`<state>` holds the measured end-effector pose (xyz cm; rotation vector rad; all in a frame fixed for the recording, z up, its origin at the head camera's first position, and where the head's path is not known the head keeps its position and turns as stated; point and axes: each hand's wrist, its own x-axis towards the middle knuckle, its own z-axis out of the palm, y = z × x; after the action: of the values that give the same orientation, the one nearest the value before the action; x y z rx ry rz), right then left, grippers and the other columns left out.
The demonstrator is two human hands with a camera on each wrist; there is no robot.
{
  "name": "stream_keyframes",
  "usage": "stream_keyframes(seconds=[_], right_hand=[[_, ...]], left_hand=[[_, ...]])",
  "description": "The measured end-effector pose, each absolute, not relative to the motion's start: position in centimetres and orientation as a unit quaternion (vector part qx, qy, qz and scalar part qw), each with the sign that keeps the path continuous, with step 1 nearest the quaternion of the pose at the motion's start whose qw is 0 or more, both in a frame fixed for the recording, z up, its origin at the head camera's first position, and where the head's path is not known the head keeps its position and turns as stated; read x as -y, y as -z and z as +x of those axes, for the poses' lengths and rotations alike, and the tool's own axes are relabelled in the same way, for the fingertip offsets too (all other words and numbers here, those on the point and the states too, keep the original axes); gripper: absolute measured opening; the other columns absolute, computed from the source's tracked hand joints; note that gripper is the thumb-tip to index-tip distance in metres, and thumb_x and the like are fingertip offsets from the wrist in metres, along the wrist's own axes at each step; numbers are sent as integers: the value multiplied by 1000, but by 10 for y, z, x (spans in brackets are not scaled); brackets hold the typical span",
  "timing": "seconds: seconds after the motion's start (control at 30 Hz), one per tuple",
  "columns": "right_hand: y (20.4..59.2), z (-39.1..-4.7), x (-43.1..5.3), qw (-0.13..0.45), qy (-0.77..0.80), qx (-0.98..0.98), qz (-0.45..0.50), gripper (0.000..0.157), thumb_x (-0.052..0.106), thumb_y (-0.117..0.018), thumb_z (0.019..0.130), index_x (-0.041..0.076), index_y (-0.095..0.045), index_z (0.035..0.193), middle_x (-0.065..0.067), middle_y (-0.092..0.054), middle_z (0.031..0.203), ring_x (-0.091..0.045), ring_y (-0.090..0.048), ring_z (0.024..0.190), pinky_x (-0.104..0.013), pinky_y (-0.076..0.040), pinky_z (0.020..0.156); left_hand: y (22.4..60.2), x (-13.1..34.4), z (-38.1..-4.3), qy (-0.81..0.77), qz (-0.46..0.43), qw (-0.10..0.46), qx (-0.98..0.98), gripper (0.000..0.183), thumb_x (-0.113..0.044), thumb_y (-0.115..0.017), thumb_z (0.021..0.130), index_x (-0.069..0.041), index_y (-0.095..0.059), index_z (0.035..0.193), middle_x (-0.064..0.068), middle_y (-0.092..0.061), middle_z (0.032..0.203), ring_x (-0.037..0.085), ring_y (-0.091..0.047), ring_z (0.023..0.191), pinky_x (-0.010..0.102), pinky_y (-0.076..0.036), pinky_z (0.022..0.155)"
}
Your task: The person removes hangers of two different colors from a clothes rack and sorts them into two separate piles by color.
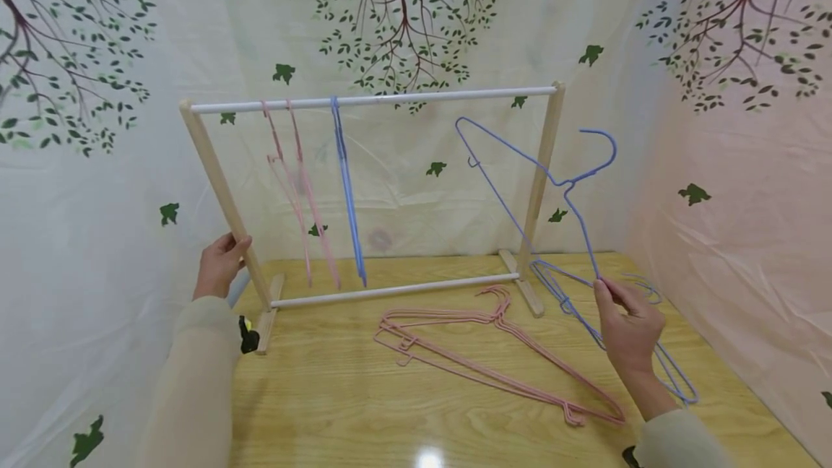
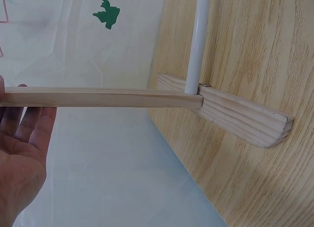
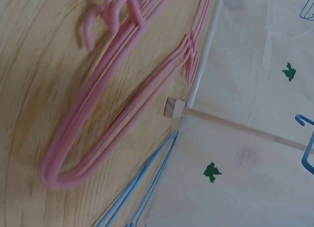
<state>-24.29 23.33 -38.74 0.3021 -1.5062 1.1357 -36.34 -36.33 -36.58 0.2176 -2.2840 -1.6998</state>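
My left hand [image 1: 221,266] grips the left wooden post [image 1: 217,179] of a small clothes rack, thumb on one side and fingers on the other. My right hand [image 1: 630,327] pinches a blue hanger [image 1: 581,226] near one corner. This hanger is held up by the rack's right post, tilted, its hook pointing up and apart from the white top rail [image 1: 442,97]. Pink hangers [image 1: 313,215] and blue hangers [image 1: 351,208] hang from the rail's left half. The right wrist view shows only part of a blue hanger [image 3: 306,160]; my right hand is outside it.
Several pink hangers [image 1: 448,370] lie stacked on the wooden table before the rack. More blue hangers [image 1: 672,374] lie at the right, partly behind my right hand. A white lower bar [image 1: 396,290] joins the rack's wooden feet [image 2: 245,119]. Patterned cloth surrounds the table.
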Motion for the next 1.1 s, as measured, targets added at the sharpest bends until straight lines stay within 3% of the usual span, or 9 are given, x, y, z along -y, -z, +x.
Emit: stream_keyframes(seconds=[0.27, 0.4, 0.7, 0.93, 1.1], right_hand=[[392, -242, -255, 600, -476, 632, 121, 6, -14, -68, 82, -19, -71, 82, 1, -73, 79, 4, -63, 74, -9, -49, 69], [395, -239, -264, 606, -482, 624, 104, 7, -10, -69, 83, -16, -73, 82, 12, -70, 81, 5, -62, 73, -9, -49, 70], [400, -231, -282, 617, -487, 614, 72, 8, -10, -68, 82, -17, -72, 82, 17, -68, 80, 6, -60, 71, -9, -47, 69], [406, -229, -297, 626, -508, 588, 68, 6, -10, -69, 80, -10, -76, 81, 7, -71, 77, 1, -63, 71, -9, -50, 71], [407, -223, -303, 633, -530, 558, 80, 6, -13, -68, 78, -18, -72, 81, 2, -72, 76, -1, -65, 69, -10, -51, 71]], left_hand=[[366, 362, -362, 589, 82, 142, 791, 58, -31, -46, 106, -5, -31, 155, 22, -39, 152, 38, -40, 136, 51, -38, 110], [366, 362, -361, 593, 86, 140, 788, 58, -31, -46, 106, -5, -31, 155, 22, -38, 152, 37, -40, 136, 51, -37, 110], [366, 361, -359, 592, 77, 137, 790, 60, -35, -47, 105, -5, -31, 155, 22, -39, 152, 37, -39, 136, 53, -36, 110], [365, 360, -359, 589, 78, 142, 792, 57, -31, -46, 106, -4, -32, 155, 23, -40, 151, 36, -40, 135, 51, -37, 110], [365, 360, -359, 588, 79, 143, 792, 58, -33, -46, 106, -4, -32, 155, 24, -40, 151, 37, -40, 136, 51, -37, 110]])
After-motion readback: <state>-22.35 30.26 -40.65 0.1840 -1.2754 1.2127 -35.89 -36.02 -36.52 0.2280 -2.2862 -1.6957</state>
